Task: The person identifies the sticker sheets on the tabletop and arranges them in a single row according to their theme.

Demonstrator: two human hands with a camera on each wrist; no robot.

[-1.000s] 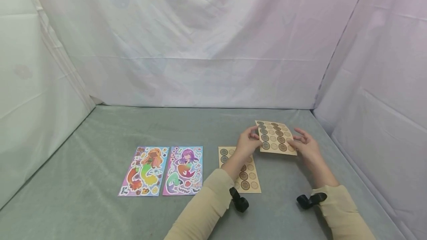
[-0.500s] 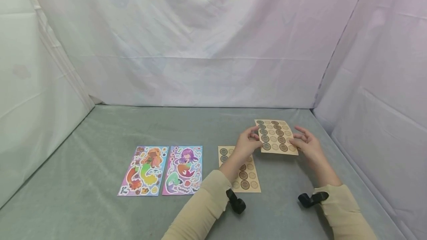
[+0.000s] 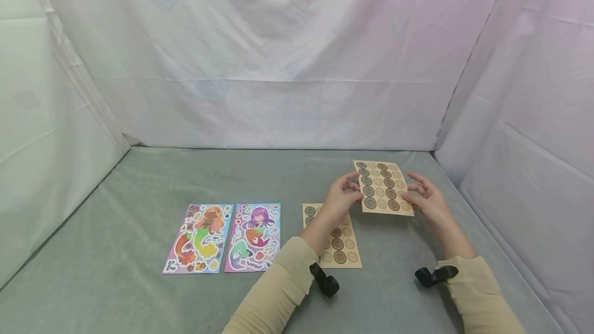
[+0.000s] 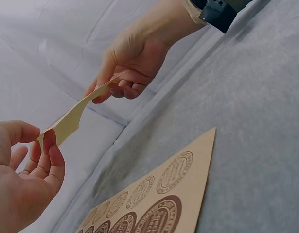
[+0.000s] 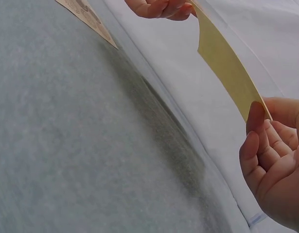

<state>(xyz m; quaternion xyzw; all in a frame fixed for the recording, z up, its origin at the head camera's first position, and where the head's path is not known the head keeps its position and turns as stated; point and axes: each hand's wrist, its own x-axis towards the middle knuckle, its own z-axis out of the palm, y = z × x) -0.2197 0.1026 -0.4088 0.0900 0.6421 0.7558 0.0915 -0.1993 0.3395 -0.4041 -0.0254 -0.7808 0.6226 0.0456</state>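
A tan sticker sheet [image 3: 381, 189] printed with rows of round seals is held above the table between both hands. My left hand [image 3: 341, 196] pinches its left edge between thumb and fingers. At the right edge, my right hand [image 3: 428, 199] pinches it the same way. Both wrist views show the sheet bowed slightly, its plain yellowish back [image 5: 224, 68] facing down. Under the left forearm lies a second tan sticker sheet [image 3: 349, 252] with the same round seals, flat on the table and partly covered by the arm.
Two colourful mermaid sticker sheets, a left one [image 3: 198, 238] and a right one [image 3: 253, 237], lie side by side left of the arms. The grey cloth-covered table [image 3: 116, 231] is bounded by white fabric walls [image 3: 260, 55] at the back and sides.
The held sticker sheet has tipped up slightly, its far edge now higher in the head view. Both hands keep their grip; the sheets on the table stay put.
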